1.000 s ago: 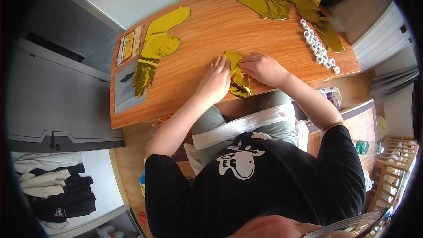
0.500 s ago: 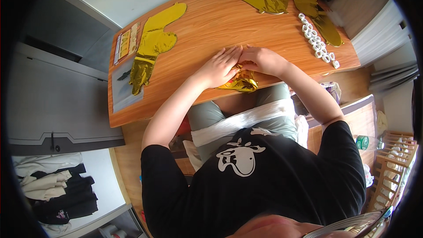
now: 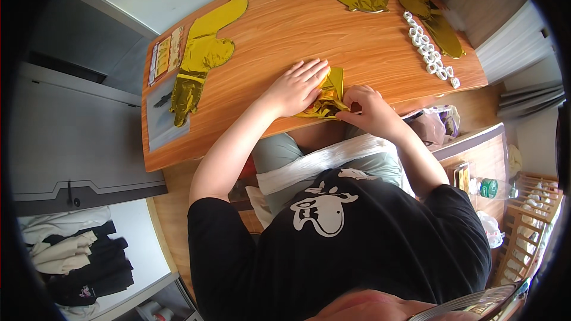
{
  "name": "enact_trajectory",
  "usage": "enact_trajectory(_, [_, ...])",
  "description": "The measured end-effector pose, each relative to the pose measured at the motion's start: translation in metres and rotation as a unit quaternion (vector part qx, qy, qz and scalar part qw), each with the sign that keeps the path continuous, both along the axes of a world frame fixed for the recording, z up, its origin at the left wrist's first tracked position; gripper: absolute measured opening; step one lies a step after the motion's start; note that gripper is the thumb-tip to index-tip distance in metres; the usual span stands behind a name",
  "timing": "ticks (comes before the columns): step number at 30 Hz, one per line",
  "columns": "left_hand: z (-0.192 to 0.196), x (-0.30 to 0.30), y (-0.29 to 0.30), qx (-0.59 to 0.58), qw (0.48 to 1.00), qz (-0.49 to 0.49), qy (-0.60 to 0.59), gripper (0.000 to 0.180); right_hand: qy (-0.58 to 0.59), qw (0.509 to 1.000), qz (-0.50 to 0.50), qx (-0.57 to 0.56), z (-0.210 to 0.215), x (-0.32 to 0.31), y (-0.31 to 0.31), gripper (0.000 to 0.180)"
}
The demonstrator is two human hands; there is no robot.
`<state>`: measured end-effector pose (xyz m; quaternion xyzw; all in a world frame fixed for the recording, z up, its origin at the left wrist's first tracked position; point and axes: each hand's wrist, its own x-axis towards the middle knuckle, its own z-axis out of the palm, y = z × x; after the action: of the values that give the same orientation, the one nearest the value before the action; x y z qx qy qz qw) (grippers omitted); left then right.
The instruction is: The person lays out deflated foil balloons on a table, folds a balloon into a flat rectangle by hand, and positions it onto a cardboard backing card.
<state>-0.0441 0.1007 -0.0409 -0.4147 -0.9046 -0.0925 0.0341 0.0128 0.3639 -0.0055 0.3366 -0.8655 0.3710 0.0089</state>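
Gold foil (image 3: 333,90), flat end pointing across table (image 3: 273,35) (long axis unclear)

Plastic bottle (image 3: 489,188) (green-labelled) — grey curtain (image 3: 532,101) — black clothes (image 3: 98,264)

The right hand (image 3: 373,111) has parted from the left hand (image 3: 297,87), moving to the near right corner of the gold foil (image 3: 336,83).
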Motion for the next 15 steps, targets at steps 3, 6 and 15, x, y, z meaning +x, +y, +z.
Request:
enact_trajectory(3, [0.0, 0.0, 0.0, -0.005, 1.0, 0.006, -0.009, 0.06, -0.219, 0.974, -0.049, -0.035, 0.006, 0.002, -0.008, 0.021])
enact_trajectory(6, [0.001, -0.001, 0.001, -0.012, 1.0, 0.005, -0.007, 0.06, -0.24, 0.96, -0.089, -0.116, -0.005, 0.008, -0.016, 0.02])
enact_trajectory(15, [-0.003, 0.0, 0.001, -0.023, 1.0, 0.014, 0.012, 0.059, 0.065, 0.967, -0.244, 0.029, -0.015, 0.044, -0.038, 0.014])
